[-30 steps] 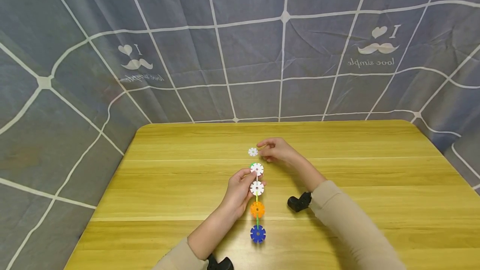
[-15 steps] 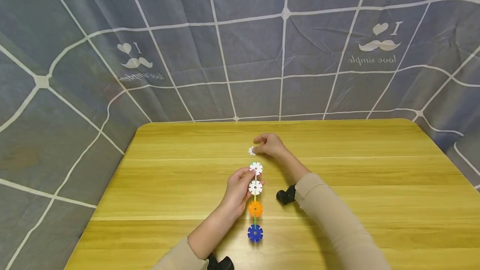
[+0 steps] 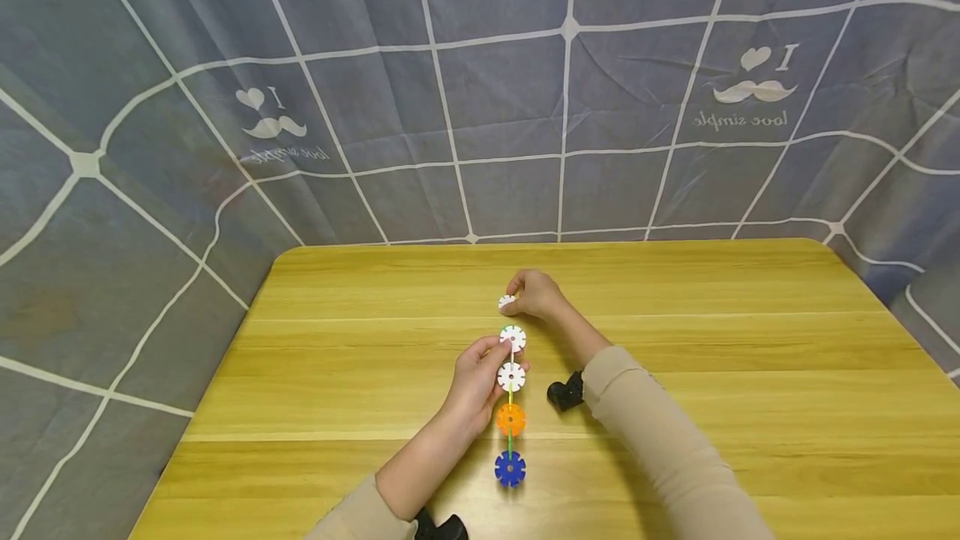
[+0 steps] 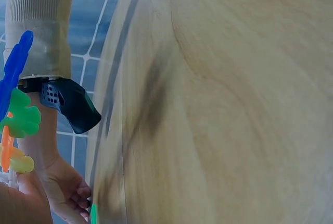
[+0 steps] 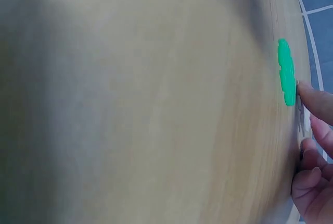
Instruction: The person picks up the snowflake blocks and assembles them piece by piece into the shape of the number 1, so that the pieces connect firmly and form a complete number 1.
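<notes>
In the head view my left hand (image 3: 474, 382) pinches the far end of a chain of interlocking snowflake discs. Flat white discs (image 3: 512, 377), an orange disc (image 3: 511, 420) and a blue disc (image 3: 510, 469) show in it, joined by edge-on discs. Farther back, my right hand (image 3: 537, 296) pinches a loose white snowflake disc (image 3: 506, 302) at the tabletop, partly hidden by the fingers. A green snowflake disc (image 5: 286, 73) lies on the table near the right fingers in the right wrist view. From the head it is almost hidden behind the chain's end.
The wooden table (image 3: 360, 315) runs back to a grey grid-patterned curtain (image 3: 502, 107). Black wrist-worn devices (image 3: 566, 392) sit at both sleeve cuffs; in the left wrist view, the right arm's black device (image 4: 75, 104) hangs above the table.
My right hand has moved left onto the loose white disc and now pinches it; the disc looks tilted. The left hand and chain have stayed almost in place.
</notes>
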Demonstrator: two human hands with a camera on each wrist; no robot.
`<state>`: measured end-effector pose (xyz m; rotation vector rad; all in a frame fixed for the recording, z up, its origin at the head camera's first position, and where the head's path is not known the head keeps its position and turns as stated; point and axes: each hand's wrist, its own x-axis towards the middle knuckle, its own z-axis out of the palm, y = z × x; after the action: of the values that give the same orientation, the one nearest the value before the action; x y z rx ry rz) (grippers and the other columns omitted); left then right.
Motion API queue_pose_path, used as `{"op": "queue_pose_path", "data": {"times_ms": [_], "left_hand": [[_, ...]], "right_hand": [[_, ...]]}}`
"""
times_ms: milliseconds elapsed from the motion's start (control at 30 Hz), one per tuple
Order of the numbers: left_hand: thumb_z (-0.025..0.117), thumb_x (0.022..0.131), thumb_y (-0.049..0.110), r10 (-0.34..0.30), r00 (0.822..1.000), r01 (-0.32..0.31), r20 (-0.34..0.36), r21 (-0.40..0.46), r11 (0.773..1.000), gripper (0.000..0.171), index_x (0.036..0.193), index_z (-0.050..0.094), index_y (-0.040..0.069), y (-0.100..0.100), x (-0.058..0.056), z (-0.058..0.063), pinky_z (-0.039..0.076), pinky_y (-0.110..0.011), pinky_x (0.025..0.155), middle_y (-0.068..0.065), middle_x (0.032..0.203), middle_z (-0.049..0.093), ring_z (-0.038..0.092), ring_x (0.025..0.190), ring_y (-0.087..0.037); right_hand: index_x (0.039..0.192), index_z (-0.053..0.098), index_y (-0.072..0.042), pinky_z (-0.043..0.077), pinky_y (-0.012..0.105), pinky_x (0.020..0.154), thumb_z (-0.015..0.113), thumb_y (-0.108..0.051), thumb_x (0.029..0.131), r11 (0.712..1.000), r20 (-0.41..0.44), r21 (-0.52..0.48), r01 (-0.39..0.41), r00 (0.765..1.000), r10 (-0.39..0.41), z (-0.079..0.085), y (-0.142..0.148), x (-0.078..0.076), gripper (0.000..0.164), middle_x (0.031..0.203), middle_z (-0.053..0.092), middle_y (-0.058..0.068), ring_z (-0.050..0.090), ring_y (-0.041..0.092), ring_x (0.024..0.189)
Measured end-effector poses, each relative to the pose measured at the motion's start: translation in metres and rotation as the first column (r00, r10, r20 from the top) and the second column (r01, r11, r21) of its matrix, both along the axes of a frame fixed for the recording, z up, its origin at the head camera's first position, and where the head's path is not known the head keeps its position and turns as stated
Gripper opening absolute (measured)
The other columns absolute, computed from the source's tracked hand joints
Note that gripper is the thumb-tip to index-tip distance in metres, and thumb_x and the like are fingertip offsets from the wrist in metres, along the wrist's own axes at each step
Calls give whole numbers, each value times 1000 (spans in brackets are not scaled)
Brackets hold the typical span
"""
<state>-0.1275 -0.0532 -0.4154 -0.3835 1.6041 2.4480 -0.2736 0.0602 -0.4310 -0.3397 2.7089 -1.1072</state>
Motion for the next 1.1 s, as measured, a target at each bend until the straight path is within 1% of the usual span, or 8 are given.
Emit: {"op": "queue_pose_path", "data": {"times_ms": [100,200,333,433,600,700,867,1100], "left_hand": [[50,96,7,-4,1000,4,-1,-1,1000,17,104,56,-6,0,0,-1,56,-26,71,-19,101,63,66,74,-14],[50,96,8,-6,1000,6,-6,-2,1000,16,103,56,-5,-1,1,-2,56,-25,71,-18,101,63,66,74,-14],[50,96,7,-2,1000,2,-7,-7,1000,14,100,57,-4,-1,1,-2,56,-25,70,-19,101,63,66,73,-14],[50,96,7,3,1000,-3,-5,-11,1000,13,99,57,-3,-1,1,-2,57,-26,69,-19,101,64,66,73,-14],[51,96,8,8,1000,-8,0,-6,1000,14,100,57,-4,-2,2,-3,56,-26,72,-19,102,63,66,76,-15],[51,96,8,6,1000,-6,4,3,1000,15,103,56,-5,-2,2,-4,56,-26,73,-19,103,63,66,78,-17],[51,96,8,3,1000,-3,12,3,1000,20,108,55,-6,-2,1,-5,56,-26,73,-18,101,63,67,78,-17],[51,96,8,8,1000,-8,17,2,1000,22,111,54,-7,-2,0,-5,56,-26,75,-19,103,62,66,77,-15]], "right_hand": [[90,61,-1,37,23,57,82,-11,69,1000,5,-13,2,1000,-2,0,1,1,31,71,49,3,45,15,66],[91,60,-1,36,23,55,80,-8,70,1000,-18,-25,-8,1000,8,0,3,1,30,70,47,3,44,15,65],[93,62,1,36,20,53,72,-1,78,997,-29,-70,-30,999,28,-1,7,3,18,69,48,3,43,14,63],[96,66,3,38,19,50,63,4,83,994,-6,-98,-53,999,52,0,9,5,13,68,50,4,45,12,58],[104,66,3,41,20,47,53,7,89,986,48,-141,-91,994,98,0,12,11,21,66,53,5,48,12,51],[107,65,5,44,21,48,49,7,90,976,72,-189,-105,990,120,1,14,15,23,66,53,6,49,12,52],[111,62,9,45,20,51,49,7,91,955,105,-276,-108,984,142,5,17,20,24,68,52,7,50,12,55],[115,57,13,46,19,53,47,9,90,908,142,-400,-123,971,194,10,21,28,26,70,55,7,51,11,57]]}}
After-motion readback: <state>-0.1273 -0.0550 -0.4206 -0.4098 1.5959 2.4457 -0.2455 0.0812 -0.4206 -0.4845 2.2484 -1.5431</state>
